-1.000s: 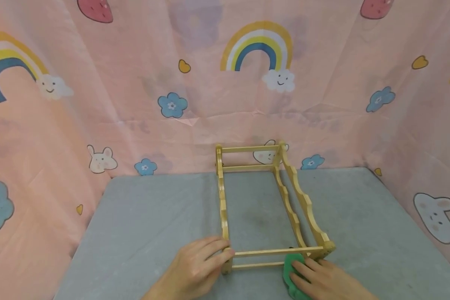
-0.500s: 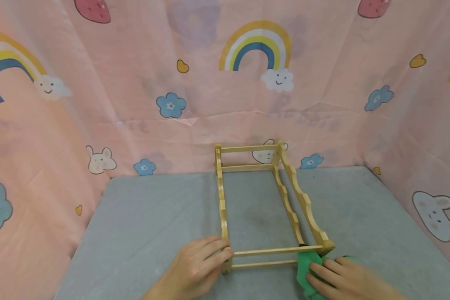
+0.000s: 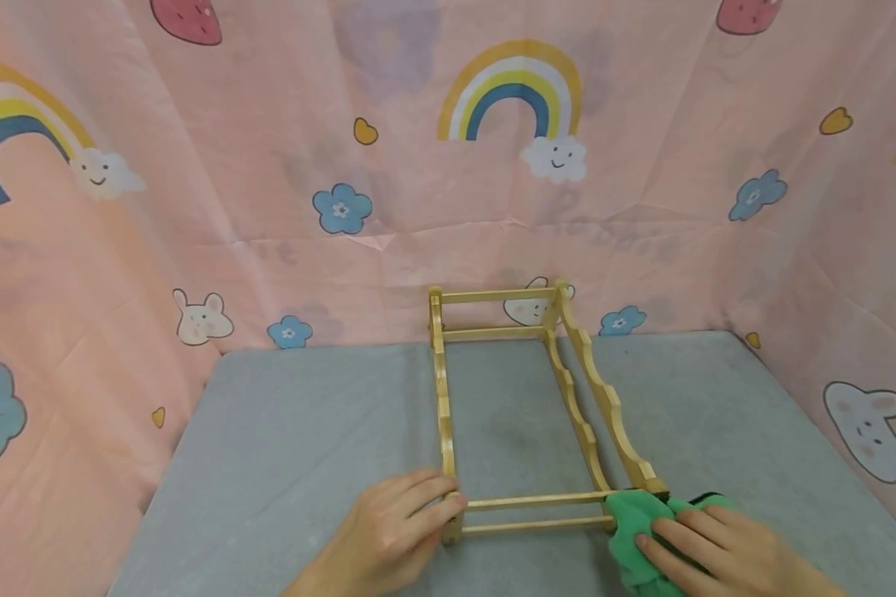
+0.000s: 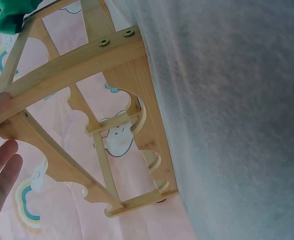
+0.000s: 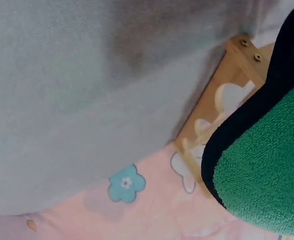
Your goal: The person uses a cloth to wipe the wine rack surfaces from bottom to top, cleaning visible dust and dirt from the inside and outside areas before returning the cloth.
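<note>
1. Wooden rack (image 3: 441, 390) stands on the grey table (image 3: 306, 439); at its near left corner the left hand (image 3: 392, 531) grips it, fingers bent about the wood with little gap.
2. Between the near corners run slim crossbars (image 3: 533, 501); the frame looks light and stiff, perhaps a little slick, and the thin bars seem its weakest part, so the screwed corners probably offer the firmest hold.
3. At the near right corner the right hand (image 3: 724, 551) holds a bunched green cloth (image 3: 630, 531), fingers bent over it, thumb hidden; it looks soft, best held by its gathered folds.
</note>
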`<state>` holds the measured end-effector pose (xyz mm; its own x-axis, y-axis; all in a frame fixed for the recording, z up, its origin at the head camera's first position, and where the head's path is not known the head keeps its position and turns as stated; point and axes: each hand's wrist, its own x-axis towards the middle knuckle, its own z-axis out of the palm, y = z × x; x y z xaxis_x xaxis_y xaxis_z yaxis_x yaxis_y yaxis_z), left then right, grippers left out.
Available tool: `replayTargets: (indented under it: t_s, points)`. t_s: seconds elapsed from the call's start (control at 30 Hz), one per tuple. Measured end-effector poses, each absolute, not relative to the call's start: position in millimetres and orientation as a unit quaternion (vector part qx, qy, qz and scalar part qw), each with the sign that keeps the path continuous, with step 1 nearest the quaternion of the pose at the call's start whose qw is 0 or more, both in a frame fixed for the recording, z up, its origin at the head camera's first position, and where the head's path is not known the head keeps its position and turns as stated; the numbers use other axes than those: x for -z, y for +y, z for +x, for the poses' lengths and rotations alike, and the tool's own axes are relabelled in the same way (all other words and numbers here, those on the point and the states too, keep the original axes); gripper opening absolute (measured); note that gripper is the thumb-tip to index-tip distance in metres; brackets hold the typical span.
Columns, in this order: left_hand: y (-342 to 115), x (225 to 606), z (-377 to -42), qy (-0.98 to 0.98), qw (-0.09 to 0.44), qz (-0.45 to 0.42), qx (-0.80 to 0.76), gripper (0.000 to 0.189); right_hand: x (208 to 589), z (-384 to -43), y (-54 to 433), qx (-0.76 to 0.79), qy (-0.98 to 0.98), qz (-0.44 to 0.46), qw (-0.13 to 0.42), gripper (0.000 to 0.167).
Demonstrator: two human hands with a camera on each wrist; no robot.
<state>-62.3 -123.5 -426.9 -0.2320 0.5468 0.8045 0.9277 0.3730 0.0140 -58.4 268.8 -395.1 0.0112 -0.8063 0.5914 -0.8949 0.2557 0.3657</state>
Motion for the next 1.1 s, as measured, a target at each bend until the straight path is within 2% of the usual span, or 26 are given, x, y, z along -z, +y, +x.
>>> replayTargets:
  t_s: [0.13, 0.47, 0.73, 0.93, 1.1]
  points:
    - [-124, 427, -62, -0.743, 0.368, -0.499, 0.254, 0.025, 392, -56, 263, -0.050, -0.712, 0.587, 0.382, 0.043]
    - [-125, 428, -62, -0.743, 0.368, -0.498, 0.255, 0.024, 398, -54, 248, -0.026, -0.745, 0.566, 0.351, 0.052]
    - [-125, 428, -61, -0.746, 0.365, -0.495, 0.255, 0.024, 398, -57, 212, -0.043, -0.738, 0.578, 0.345, 0.051]
    - [-124, 428, -60, -0.756, 0.353, -0.489, 0.255, 0.025, 396, -58, 188, -0.041, -0.738, 0.588, 0.329, 0.058]
    - [-124, 428, -59, -0.760, 0.344, -0.487, 0.259, 0.025, 398, -62, 168, -0.049, -0.720, 0.599, 0.347, 0.057]
